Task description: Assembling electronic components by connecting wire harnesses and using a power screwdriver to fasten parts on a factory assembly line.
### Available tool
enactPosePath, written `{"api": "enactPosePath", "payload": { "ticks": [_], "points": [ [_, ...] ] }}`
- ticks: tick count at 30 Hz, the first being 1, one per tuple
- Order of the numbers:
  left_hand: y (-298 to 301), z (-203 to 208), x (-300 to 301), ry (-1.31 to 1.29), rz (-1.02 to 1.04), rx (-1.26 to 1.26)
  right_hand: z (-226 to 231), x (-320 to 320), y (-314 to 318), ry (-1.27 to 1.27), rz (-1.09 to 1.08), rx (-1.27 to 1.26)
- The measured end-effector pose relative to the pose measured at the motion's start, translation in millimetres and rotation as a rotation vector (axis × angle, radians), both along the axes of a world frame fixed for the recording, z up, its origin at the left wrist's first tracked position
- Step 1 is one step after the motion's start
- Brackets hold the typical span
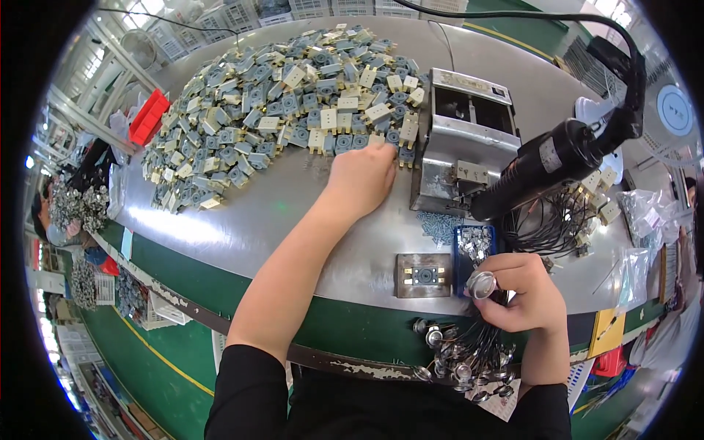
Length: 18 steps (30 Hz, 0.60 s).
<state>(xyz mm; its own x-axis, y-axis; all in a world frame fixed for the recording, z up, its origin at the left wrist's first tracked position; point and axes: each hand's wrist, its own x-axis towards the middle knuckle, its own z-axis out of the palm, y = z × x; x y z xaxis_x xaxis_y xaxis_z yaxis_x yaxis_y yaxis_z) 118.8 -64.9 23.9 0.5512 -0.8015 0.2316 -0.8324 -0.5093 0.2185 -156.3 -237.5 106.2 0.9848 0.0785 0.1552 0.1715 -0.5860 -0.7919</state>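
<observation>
The person's left hand [363, 180] reaches across the metal table [345, 264] to the near right edge of a broad pile of small grey and cream blocks [293, 103]. Its fingers are bent down at the blocks there; the back of the hand hides the fingertips, so whether they have closed on a block cannot be told.

The right hand [526, 293] is nearer the body, its thumb and fingers pinching a round metal cap [482, 285], the shiny face turned up. The cap is over the near end of a blue tray [458, 246] that holds small metal pieces.

Just left of the tray, a flat metal holder [425, 292] lies on the table with a single grey block [425, 276] set in it. Loose small screws [438, 226] are scattered beyond, in front of a boxy metal machine [440, 180]. A thick black tool [539, 169] slants down beside the machine, and black wires [546, 231] lie tangled under it. At the table's near edge, below the right hand, hangs a bunch of wired metal caps [462, 372].
</observation>
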Motion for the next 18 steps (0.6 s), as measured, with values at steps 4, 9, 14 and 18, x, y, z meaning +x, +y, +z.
{"api": "enactPosePath", "payload": {
  "ticks": [4,9,14,18],
  "points": [
    [37.5,24.9,-14.6,0.683,-0.036,-0.418,-1.6,1.4,-11.7,-0.029,0.128,0.232],
    [65.7,22.7,-68.2,1.04,-0.033,-0.812,-2.2,6.2,-17.5,0.082,0.143,0.565],
    [67.4,9.4,-100.9,0.903,-0.13,-0.744,-12.7,7.5,-16.7,-0.017,0.051,0.475],
    [68.0,-0.3,-111.6,1.094,-0.248,-0.661,-16.0,3.0,-6.9,0.05,-0.139,0.717]
  ]
}}
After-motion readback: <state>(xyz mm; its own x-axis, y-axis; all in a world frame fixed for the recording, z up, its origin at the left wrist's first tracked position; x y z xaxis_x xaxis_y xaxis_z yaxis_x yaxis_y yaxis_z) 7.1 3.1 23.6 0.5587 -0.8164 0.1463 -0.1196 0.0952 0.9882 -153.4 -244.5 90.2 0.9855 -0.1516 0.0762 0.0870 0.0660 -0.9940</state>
